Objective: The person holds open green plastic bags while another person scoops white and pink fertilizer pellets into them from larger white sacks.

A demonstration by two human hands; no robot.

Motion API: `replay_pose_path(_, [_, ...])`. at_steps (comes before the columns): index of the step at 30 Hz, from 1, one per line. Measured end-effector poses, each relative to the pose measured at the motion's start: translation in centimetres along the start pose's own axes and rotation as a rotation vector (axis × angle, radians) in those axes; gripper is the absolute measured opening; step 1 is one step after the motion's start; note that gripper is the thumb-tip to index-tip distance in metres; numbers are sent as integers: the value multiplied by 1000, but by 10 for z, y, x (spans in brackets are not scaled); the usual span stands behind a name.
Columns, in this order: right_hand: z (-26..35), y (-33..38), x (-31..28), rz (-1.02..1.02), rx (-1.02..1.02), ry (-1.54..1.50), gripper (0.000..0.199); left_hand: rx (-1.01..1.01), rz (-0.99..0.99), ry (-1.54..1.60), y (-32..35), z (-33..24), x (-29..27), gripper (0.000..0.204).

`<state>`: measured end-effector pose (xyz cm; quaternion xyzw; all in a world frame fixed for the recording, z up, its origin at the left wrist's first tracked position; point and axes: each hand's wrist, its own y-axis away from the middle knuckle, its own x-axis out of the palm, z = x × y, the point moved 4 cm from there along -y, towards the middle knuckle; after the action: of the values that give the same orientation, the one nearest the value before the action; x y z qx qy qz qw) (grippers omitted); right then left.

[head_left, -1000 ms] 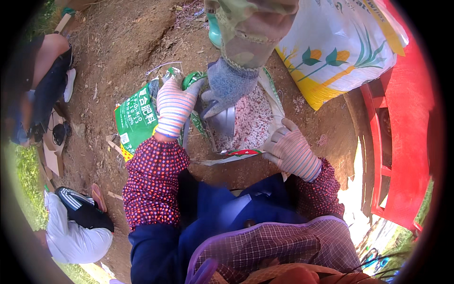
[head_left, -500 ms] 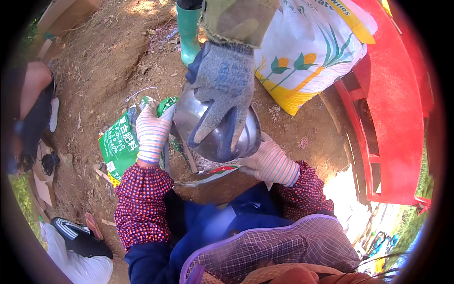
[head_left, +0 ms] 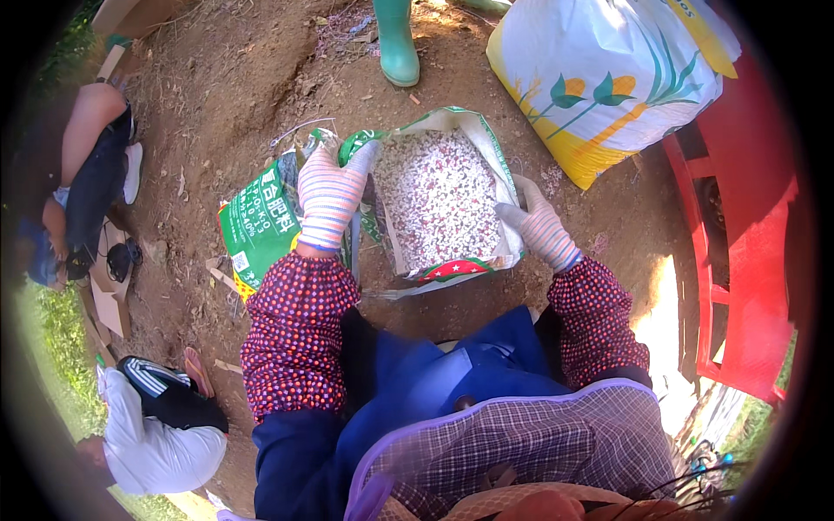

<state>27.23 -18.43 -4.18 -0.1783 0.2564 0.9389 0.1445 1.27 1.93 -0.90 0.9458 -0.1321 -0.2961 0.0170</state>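
Note:
An open plastic bag [head_left: 504, 178] filled with white and reddish granules [head_left: 439, 200] stands upright on the soil before me. My left hand [head_left: 330, 193], in a striped knit glove, is closed on the green plastic at the bag's left edge. Beside that hand lies a green printed sack [head_left: 261, 217]; whether it joins the open bag I cannot tell. My right hand [head_left: 540, 224], gloved alike, pinches the right rim, with its thumb on the inner side and its other fingers mostly hidden behind the plastic.
A large white-and-yellow sack [head_left: 608, 82] stands at the far right, beside a red metal frame [head_left: 738, 260]. A green rubber boot [head_left: 398, 43] is beyond the bag. At left are two people, one in dark shorts [head_left: 97, 174], another in a white top [head_left: 169, 451], and cardboard [head_left: 109, 295].
Another person's grey-gloved hand and the shiny metal bowl have left the space over the bag, uncovering the granules. The view has shifted, so most things sit further right. Both my hands keep hold.

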Motion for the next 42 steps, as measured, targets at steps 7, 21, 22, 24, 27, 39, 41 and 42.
replay_pose_path(7, [-21, -2, 2, -83, 133, -409, 35, 120, 13, 151, 18, -1, 20, 26])
replay_pose_path(21, [-8, 15, -2, -151, 110, -284, 41, 17, 34, 476, 40, -7, -3, 16])
replay_pose_path(22, [1, 16, -1, -153, 91, -291, 42, 31, 19, 394, 39, -9, -7, 15])
replay_pose_path(24, [2, 7, 2, -147, 103, -284, 41, 10, 20, 492, 34, -1, -2, 16])
replay_pose_path(27, [1, 0, 3, -109, 121, -275, 41, -24, 4, 534, 30, 0, -1, 19])
replay_pose_path(39, [0, -4, 5, -86, 30, -116, 50, -72, -34, 849, 27, 10, 14, 16])
replay_pose_path(41, [4, 1, -6, -99, 55, -183, 49, -143, -4, 845, 24, 4, 15, 19])
replay_pose_path(42, [11, 1, -6, -93, 50, -251, 48, -109, -23, 745, 21, 0, 11, 23])
